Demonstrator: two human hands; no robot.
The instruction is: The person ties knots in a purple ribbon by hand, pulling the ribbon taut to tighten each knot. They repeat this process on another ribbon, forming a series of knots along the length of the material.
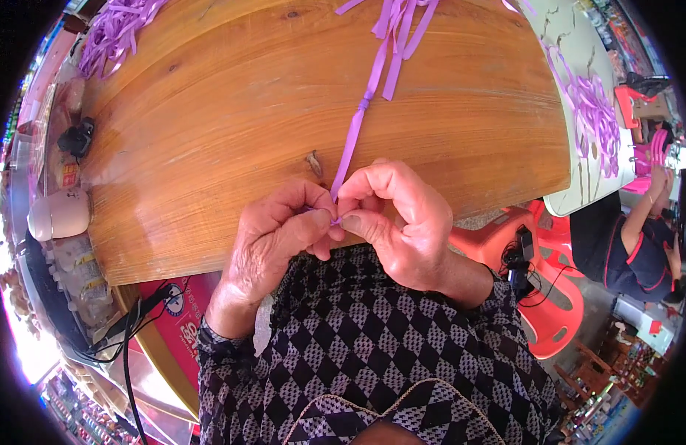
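A purple ribbon (352, 142) runs from the far side of the wooden table down to my two hands at its near edge. Partway along it sits a knot. My left hand (276, 233) pinches the near end of the ribbon between thumb and fingers. Close beside it, my right hand (398, 222) pinches the same ribbon, thumb and forefinger meeting at a small twist or knot. The fingers partly hide that end. Several more purple ribbon tails (403, 30) spread out at the table's far edge.
Purple ribbon heaps lie at the far left (119, 33) and on the white table (596, 122) at right. A pinkish rounded container (60, 215) and black cables (128, 334) stand left. An orange-red plastic stool (547, 319) is at right, near another person (632, 248).
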